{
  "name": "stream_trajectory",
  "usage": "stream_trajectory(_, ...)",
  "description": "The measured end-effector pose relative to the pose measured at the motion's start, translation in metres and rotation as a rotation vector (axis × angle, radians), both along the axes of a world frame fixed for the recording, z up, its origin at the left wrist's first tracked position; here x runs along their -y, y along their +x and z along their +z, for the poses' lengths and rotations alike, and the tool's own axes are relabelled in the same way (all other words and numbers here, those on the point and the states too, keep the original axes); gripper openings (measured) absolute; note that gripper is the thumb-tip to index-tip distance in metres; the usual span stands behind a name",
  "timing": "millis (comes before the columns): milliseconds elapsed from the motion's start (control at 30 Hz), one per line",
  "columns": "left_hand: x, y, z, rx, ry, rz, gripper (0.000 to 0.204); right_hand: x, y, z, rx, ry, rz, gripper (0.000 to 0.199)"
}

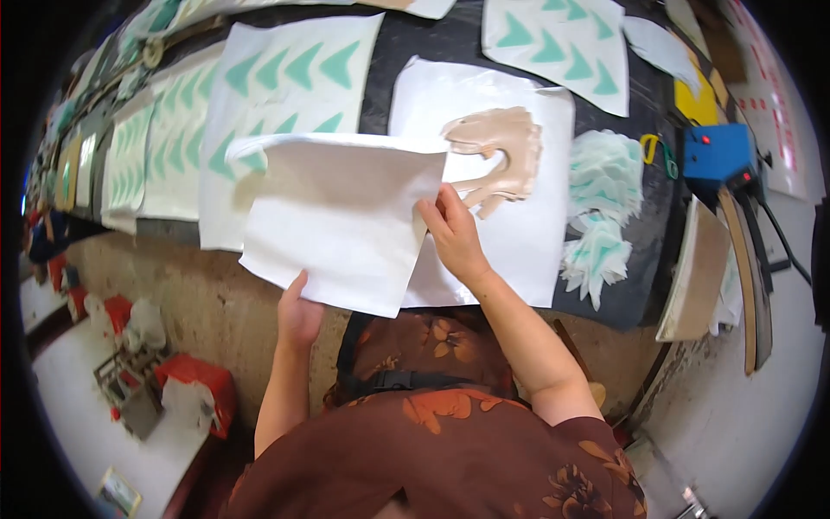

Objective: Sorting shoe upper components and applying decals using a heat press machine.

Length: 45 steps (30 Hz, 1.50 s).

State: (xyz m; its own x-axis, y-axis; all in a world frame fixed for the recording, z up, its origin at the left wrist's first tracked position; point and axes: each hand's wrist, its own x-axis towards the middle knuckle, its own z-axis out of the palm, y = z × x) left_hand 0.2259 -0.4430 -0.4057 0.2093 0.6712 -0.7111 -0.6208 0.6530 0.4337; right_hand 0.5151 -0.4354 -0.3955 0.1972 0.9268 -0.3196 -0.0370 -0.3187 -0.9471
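Note:
A white sheet (346, 216) is held up in front of me, its surface bare on the side I see. My left hand (300, 313) grips its near edge at the lower left, thumb on top. At the right edge, my right hand (453, 232) pinches the sheet between thumb and fingers. Beneath and to the right lies another white sheet (519, 251) with a thick smear of beige paste (510, 156). The held sheet hides part of a sheet of green arrow-like shapes (294, 60) to the left.
Right of the paste are piles of pale green cut pieces (603, 177), yellow-handled scissors (648, 149) and a blue box (719, 154) with red lights. Another green-patterned sheet (562, 43) lies at the back. A red stool-like object (201, 381) stands lower left.

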Motion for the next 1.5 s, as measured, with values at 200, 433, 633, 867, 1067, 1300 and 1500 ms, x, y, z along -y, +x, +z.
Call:
stream_trajectory(200,-0.014,0.018,0.031,-0.142,0.230,-0.277,0.055,0.060,0.028,0.002,-0.317,-0.044,-0.361,0.025)
stream_trajectory(433,-0.035,0.041,0.037,-0.035,0.415,-0.879,0.042,0.147,0.039,0.038,-0.430,-0.121,-0.446,0.029)
stream_trajectory(633,-0.013,0.134,0.085,-0.096,0.485,-1.452,0.030,0.267,0.035,0.026,-0.397,0.239,-1.311,0.025)
stream_trajectory(867,0.033,0.213,0.086,-0.081,0.623,-1.604,0.024,0.517,0.105,0.025,0.114,0.345,-1.971,0.031)
stream_trajectory(1067,0.079,0.271,0.074,-0.327,0.550,-1.382,0.021,0.672,0.227,0.001,0.040,0.609,-2.170,0.031)
stream_trajectory(1300,0.137,0.310,0.053,-0.457,0.321,-1.108,0.023,0.735,0.422,-0.013,-0.102,0.839,-2.271,0.030)
stream_trajectory(1500,0.178,0.347,0.062,-0.570,0.293,-1.066,0.020,0.765,0.565,-0.010,0.405,0.489,-2.138,0.033)
